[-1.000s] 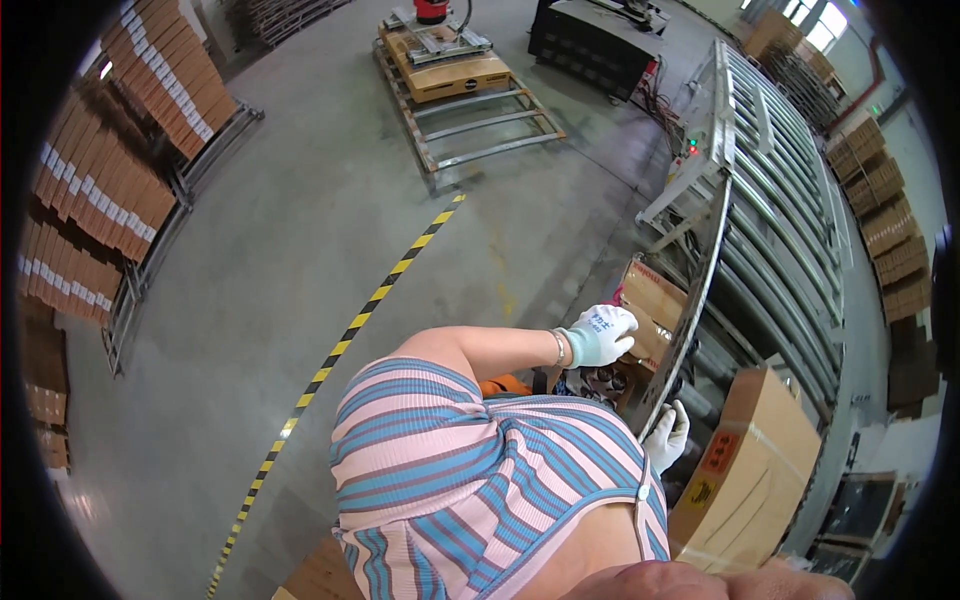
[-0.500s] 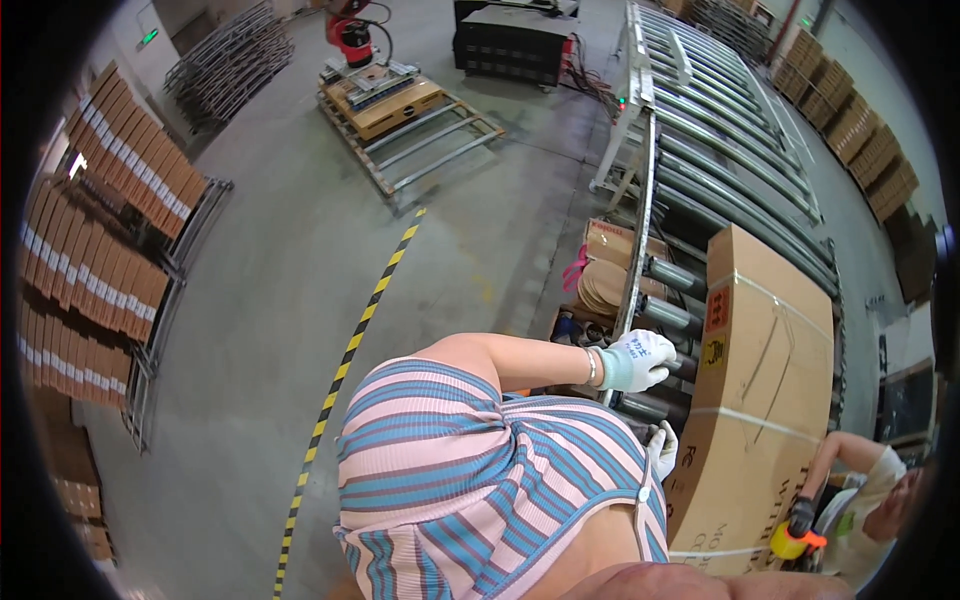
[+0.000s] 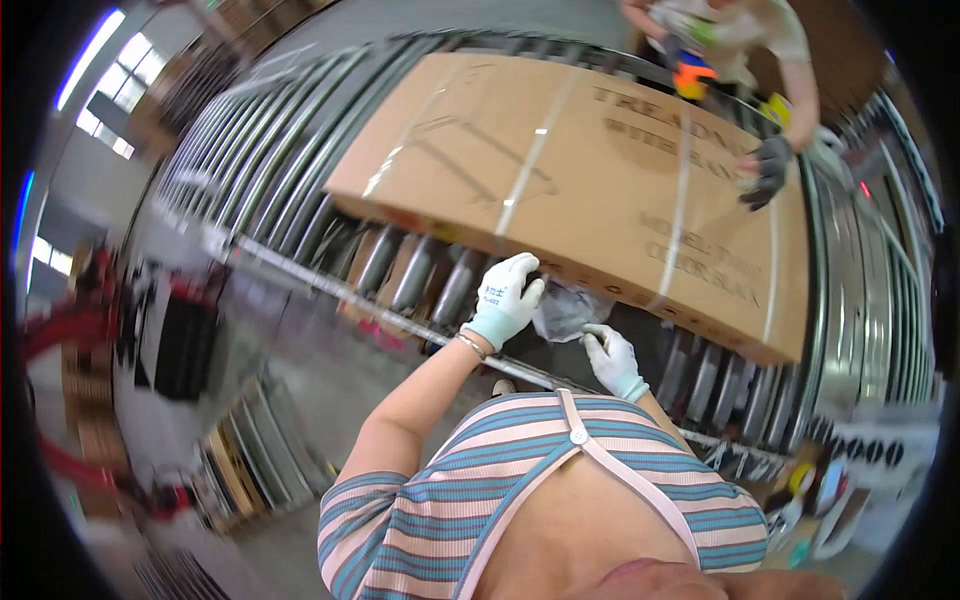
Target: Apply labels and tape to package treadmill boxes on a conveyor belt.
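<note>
A long brown cardboard carton, bound with pale straps, lies flat on the roller conveyor in front of me. My left hand, in a white glove, is at the carton's near edge, thumb apart from the fingers; whether it touches the carton I cannot tell. Crumpled clear plastic sits between my hands, under the near edge. My right hand, also gloved in white, is beside this plastic with loosely bent fingers and nothing visible in them.
Across the carton a co-worker's dark-gloved hand is over the right end; an orange and blue tool is in the other. A metal rail edges the conveyor. A red robot arm stands at left, a white machine at right.
My view has swung round to face the carton broadside. My left hand has moved from the conveyor's rail and rollers to the carton's near edge; my right hand now shows beside the plastic.
</note>
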`<state>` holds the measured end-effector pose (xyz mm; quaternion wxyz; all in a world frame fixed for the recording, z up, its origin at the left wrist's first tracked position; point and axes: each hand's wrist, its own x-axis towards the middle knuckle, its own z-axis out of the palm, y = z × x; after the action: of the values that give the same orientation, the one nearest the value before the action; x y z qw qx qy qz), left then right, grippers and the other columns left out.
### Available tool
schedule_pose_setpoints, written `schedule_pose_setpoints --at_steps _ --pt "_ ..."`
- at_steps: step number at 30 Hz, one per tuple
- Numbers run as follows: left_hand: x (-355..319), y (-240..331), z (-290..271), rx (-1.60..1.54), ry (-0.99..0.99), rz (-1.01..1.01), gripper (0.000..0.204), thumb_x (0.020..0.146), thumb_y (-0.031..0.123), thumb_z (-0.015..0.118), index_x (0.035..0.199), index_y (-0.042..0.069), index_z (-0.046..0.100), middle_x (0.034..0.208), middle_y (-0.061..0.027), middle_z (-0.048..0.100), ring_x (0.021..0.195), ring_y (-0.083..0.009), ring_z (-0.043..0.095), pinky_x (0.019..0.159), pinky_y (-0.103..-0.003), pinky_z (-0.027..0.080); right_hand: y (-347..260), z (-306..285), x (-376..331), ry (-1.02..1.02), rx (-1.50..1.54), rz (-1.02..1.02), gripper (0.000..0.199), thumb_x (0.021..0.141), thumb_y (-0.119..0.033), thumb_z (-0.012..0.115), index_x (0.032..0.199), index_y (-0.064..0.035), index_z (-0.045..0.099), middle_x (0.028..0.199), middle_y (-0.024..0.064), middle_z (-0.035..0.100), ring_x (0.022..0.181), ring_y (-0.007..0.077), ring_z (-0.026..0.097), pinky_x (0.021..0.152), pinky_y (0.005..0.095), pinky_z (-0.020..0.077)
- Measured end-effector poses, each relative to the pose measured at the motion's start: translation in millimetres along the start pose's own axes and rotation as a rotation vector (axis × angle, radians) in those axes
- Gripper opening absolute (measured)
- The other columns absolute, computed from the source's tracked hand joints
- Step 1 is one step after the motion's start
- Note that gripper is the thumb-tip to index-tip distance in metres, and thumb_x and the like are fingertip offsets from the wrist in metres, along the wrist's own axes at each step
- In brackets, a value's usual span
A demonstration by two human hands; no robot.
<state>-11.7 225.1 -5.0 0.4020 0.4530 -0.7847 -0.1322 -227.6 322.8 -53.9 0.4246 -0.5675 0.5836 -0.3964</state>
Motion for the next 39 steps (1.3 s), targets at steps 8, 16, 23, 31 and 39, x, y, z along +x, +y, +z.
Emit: schedule_pose_setpoints --at_steps 8,16,23,31,39 --pt "110 32 98 0.535 -0.675 0.558 0.091 0.066 0.051 0.07 0.134 -0.001 0.037 0.141 -0.0187 0.034 0.133 -0.032 0.029 0.111 -0.044 0.019 71 -61 -33 0.238 0.08 0.297 0.024 0.087 -0.017 0.056 0.103 -0.0002 0.062 0.088 0.0151 0.067 0.083 0.0213 0.065 0.075 0.031 0.05" --pt "119 23 96 0.596 -0.735 0.533 0.1 0.064 0.055 0.069 0.137 -0.003 0.033 0.144 -0.0186 0.03 0.135 -0.0302 0.025 0.113 -0.043 0.014 73 -55 -26 0.181 0.16 0.442 0.026 0.088 -0.021 0.053 0.101 -0.0001 0.062 0.072 0.013 0.066 0.07 0.02 0.066 0.065 0.0328 0.0498" --pt "117 21 101 0.552 -0.703 0.524 0.094 0.066 0.051 0.07 0.136 -0.001 0.034 0.144 -0.0176 0.03 0.135 -0.0305 0.025 0.113 -0.043 0.013 80 -37 -35 0.208 0.145 0.429 0.027 0.088 -0.022 0.055 0.101 0.0001 0.061 0.069 0.0082 0.065 0.06 0.0164 0.063 0.059 0.0301 0.0483" --pt "123 33 104 0.067 -0.587 1.097 0.042 0.065 0.022 0.064 0.107 0.024 0.062 0.083 -0.0072 0.054 0.07 -0.0247 0.059 0.059 -0.037 0.05 63 -31 -30 0.138 0.086 0.381 0.025 0.09 -0.018 0.053 0.104 0.0003 0.061 0.082 0.0098 0.066 0.073 0.0164 0.063 0.068 0.0287 0.0492" --pt "112 27 145 0.173 -0.528 1.189 0.032 0.086 0.026 0.051 0.117 0.033 0.056 0.091 -0.0031 0.055 0.087 -0.0216 0.058 0.068 -0.039 0.049 70 -25 10 -0.201 0.071 0.555 0.025 0.09 -0.018 0.054 0.107 -0.0022 0.061 0.093 0.0082 0.066 0.077 0.0154 0.06 0.07 0.0267 0.0493"
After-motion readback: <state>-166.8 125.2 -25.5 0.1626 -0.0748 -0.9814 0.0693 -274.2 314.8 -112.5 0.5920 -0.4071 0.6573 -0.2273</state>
